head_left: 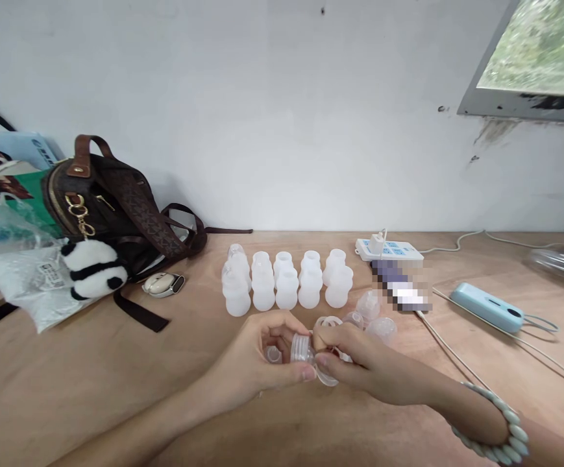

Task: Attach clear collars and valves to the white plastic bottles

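Note:
My left hand [257,353] is closed around a small clear plastic bottle [301,349] with a threaded neck, held low over the wooden table [67,389]. My right hand [354,360], a bead bracelet [498,431] on its wrist, pinches a clear round cap piece [328,376] against the bottle's neck. Both hands touch at the middle of the table's near side. Behind them stand two rows of frosted white bottles [286,280]. A few loose clear caps [369,318] lie just right of my hands.
A brown backpack [116,207] with a panda plush [94,267] sits at the left, beside plastic bags [23,272]. A white power strip [389,250], a blue device [487,307] and trailing cables [457,353] lie to the right.

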The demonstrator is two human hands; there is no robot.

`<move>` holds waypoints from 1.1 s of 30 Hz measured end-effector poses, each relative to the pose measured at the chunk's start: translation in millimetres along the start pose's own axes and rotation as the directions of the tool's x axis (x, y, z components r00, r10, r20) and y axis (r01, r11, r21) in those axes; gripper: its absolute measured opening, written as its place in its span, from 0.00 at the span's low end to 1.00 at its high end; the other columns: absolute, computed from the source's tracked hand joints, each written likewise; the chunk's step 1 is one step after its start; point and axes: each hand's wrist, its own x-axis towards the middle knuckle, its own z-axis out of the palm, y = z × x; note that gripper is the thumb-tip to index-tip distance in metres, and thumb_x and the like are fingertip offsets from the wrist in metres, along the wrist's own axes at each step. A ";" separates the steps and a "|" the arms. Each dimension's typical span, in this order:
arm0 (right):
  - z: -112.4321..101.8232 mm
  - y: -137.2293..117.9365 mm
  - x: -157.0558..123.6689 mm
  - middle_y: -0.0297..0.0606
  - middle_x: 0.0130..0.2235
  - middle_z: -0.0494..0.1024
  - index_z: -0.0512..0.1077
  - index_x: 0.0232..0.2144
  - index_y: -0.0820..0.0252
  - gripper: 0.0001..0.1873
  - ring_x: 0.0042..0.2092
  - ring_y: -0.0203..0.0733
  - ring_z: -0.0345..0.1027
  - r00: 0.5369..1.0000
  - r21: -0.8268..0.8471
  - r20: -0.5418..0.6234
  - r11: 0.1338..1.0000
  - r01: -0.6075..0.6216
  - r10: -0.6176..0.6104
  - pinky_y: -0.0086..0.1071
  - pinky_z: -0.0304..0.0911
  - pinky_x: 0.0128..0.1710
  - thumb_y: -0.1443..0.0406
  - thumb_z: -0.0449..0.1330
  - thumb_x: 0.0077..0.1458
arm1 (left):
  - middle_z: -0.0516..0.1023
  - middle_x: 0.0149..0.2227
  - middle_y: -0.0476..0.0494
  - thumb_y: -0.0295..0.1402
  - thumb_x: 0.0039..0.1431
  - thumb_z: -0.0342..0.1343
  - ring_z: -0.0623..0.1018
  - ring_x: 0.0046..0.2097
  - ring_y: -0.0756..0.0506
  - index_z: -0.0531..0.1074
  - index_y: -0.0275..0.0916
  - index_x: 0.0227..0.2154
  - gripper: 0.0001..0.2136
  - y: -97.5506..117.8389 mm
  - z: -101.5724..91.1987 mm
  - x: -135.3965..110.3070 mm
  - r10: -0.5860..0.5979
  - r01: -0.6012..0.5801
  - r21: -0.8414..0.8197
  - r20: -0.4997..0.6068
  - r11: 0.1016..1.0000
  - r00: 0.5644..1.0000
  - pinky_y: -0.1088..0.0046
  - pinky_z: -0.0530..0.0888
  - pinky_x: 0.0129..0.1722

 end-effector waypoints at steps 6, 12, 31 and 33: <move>-4.6 -0.7 -3.2 0.28 0.25 0.57 0.56 0.24 0.57 0.16 0.26 0.32 0.48 0.999 0.271 0.039 0.963 -0.008 -0.002 0.28 0.46 0.24 0.61 0.51 0.64 | 0.72 0.28 0.51 0.36 0.43 0.71 0.69 0.30 0.51 0.74 0.36 0.35 0.17 4.3 -5.1 -1.5 0.037 -0.038 0.026 0.051 0.999 0.998 0.75 0.66 0.30; -9.1 -7.0 -9.3 0.27 0.24 0.56 0.54 0.24 0.57 0.18 0.25 0.32 0.47 0.999 0.267 0.023 0.963 0.032 -0.039 0.28 0.47 0.25 0.59 0.49 0.66 | 0.72 0.27 0.51 0.36 0.42 0.72 0.70 0.30 0.50 0.74 0.36 0.34 0.17 13.0 -11.1 -3.9 0.027 -0.031 0.049 0.064 0.998 0.998 0.74 0.66 0.31; 6.7 12.3 1.4 0.44 0.43 0.71 0.67 0.46 0.61 0.15 0.42 0.46 0.65 0.865 -0.510 -0.275 0.826 0.238 -0.419 0.37 0.65 0.36 0.64 0.62 0.57 | 0.81 0.39 0.45 0.37 0.51 0.65 0.79 0.39 0.45 0.75 0.39 0.44 0.17 3.7 -0.9 -1.3 0.013 -0.014 0.117 0.010 0.993 1.000 0.69 0.74 0.41; 3.3 12.2 2.9 0.43 0.43 0.71 0.66 0.46 0.60 0.15 0.43 0.45 0.66 0.867 -0.469 -0.289 0.850 0.241 -0.406 0.37 0.66 0.38 0.65 0.62 0.56 | 0.81 0.39 0.45 0.38 0.58 0.60 0.79 0.39 0.44 0.74 0.40 0.45 0.14 10.6 -5.6 -2.7 0.073 -0.054 0.302 -0.050 0.952 0.996 0.69 0.74 0.40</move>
